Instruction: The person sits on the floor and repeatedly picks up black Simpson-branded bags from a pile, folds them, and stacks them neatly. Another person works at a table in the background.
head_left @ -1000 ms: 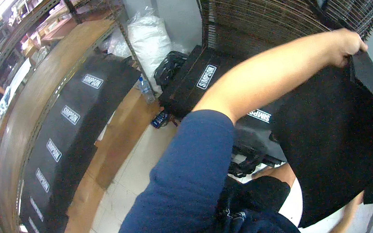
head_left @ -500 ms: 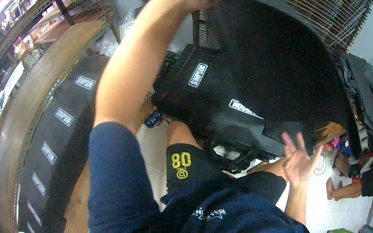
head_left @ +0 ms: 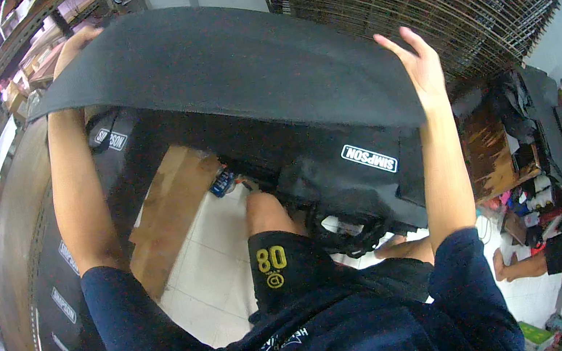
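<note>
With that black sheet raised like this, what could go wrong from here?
The right grip shows spread fingers at the edge of the black sheet, so that end might slip. The sheet's left end overlaps the wooden shelf in view; depth is unclear, but it may snag.

A dark navy T-shirt (head_left: 394, 334) has short, loose sleeves (head_left: 151, 328) that end well below the left grip (head_left: 78, 47) and right grip (head_left: 423, 68). White print (head_left: 286, 339) crosses its front; black shorts (head_left: 310, 266), between and below the grips, bear a yellow number (head_left: 271, 258) above a round emblem (head_left: 275, 280).
</note>
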Demonstrator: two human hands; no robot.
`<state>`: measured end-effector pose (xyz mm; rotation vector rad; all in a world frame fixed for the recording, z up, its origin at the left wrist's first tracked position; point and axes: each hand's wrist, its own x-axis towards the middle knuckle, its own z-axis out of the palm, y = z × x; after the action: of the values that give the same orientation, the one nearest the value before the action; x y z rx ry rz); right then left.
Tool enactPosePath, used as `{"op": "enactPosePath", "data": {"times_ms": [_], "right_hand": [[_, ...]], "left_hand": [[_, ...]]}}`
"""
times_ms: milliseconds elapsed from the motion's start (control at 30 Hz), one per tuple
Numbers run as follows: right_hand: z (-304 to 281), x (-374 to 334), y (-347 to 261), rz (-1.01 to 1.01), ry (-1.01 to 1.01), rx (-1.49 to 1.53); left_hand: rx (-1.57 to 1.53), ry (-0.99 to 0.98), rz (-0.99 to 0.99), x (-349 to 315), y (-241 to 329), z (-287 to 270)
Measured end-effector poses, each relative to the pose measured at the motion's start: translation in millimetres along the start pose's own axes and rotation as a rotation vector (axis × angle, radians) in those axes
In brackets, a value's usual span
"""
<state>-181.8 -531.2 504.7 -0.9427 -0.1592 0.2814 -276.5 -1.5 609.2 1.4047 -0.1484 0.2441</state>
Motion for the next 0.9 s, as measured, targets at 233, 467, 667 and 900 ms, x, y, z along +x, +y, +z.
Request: {"op": "enactPosePath", "data": {"times_ms": [233,467,667,900], "right_hand": [[19.8,122.0,28.1,-0.032,0.116,-0.552],[-14.2,189.7,-12.3,-0.286,0.092,-0.738],[-69.4,89.0,9.7,-0.553,0.122,-1.045],[-78.4,-11.1,223.6,-0.022,0.400,-0.389]], "left_hand": [[-0.109,0.059,-0.134,105.6,-85.7,-58.3],[-0.132,-0.086,-0.254,223.4,-135.1,-45.9],[-0.157,-0.184,-0.178,175.3,-170.5,18.5],[0.244,0.007,-0.624,95.2,-352.5,-63.0]]}}
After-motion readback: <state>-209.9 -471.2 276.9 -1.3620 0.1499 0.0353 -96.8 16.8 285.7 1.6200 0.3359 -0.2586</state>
